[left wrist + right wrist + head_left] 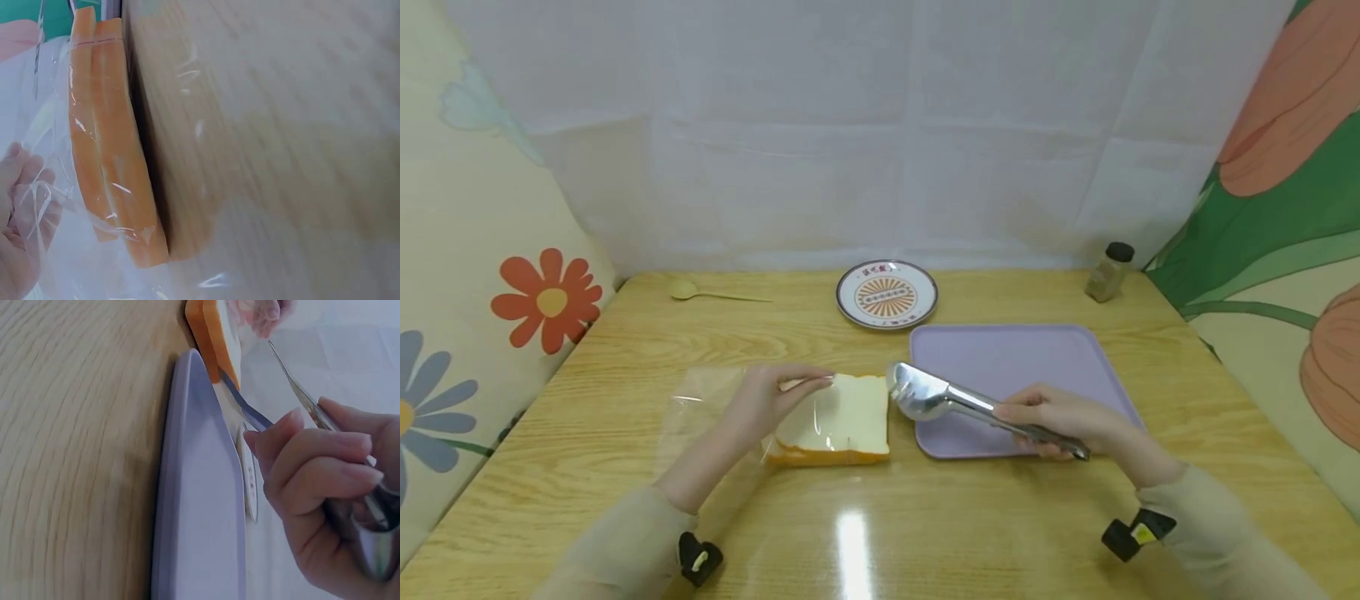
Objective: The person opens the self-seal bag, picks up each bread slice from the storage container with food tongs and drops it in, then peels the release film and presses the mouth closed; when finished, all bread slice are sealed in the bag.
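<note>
Two stacked slices of bread (861, 412) lie in a clear plastic bag (696, 408) on the table, the slices' right end at the bag's mouth. My left hand (760, 404) pinches the bag's film over the top of the bread; the left wrist view shows this hand (22, 219) beside the brown crusts (115, 150). In my right hand (1060, 417) is a pair of metal tongs (958, 398), held over the tray's near left part. The right wrist view shows the tongs' two arms apart, the lower tip close to the bread's end; whether it touches cannot be told.
A purple tray (1022, 354) lies right of the bread. Behind them stands a round patterned plate (887, 294). A gold spoon (685, 290) lies at the back left, and a black-capped jar (1108, 273) stands at the back right, before a white cloth (820, 167).
</note>
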`<state>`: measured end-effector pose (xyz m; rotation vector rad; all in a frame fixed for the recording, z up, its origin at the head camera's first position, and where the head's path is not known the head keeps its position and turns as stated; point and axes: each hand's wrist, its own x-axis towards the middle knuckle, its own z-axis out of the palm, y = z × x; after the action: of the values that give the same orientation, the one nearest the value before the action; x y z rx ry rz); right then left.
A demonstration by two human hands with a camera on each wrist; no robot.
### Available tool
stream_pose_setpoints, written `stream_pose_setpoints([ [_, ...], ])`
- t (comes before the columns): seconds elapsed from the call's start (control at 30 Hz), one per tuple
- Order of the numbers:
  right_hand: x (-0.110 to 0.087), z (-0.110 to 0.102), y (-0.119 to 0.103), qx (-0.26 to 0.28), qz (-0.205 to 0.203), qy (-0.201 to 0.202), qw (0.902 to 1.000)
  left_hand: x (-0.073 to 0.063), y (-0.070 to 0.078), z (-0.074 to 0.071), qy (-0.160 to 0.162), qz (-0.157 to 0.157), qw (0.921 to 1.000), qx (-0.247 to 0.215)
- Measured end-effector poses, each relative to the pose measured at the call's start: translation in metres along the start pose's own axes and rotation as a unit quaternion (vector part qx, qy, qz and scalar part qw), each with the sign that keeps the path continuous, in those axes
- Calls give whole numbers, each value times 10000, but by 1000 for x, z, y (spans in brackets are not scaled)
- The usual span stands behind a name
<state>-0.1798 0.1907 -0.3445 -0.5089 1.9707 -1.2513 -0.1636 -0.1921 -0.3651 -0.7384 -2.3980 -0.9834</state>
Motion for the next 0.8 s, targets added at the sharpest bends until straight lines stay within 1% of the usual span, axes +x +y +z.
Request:
stream_pose_setpoints([
  [0.13,-15,-13,8,-430,-186,455,9979,5,0,1,-93,-177,9998,16],
  [0.2,-22,-20,13,-548,-228,718,9957,8,0,2,-176,-295,9994,32],
  [0.37,-40,-37,24,-824,-85,1420,9864,14,1,4,-347,-568,9978,32],
  [0.5,-55,-49,31,-1114,205,1984,9735,17,0,4,-372,-736,9966,1],
  [0.6,-67,-56,38,-1218,425,2352,9633,18,-1,6,-441,-764,9961,-17],
  [0.7,-80,-64,47,-1309,564,2708,9520,19,-1,8,-493,-728,9961,-58],
  [0.8,-91,-72,56,-1347,715,2975,9425,19,-1,8,-507,-747,9959,-75],
])
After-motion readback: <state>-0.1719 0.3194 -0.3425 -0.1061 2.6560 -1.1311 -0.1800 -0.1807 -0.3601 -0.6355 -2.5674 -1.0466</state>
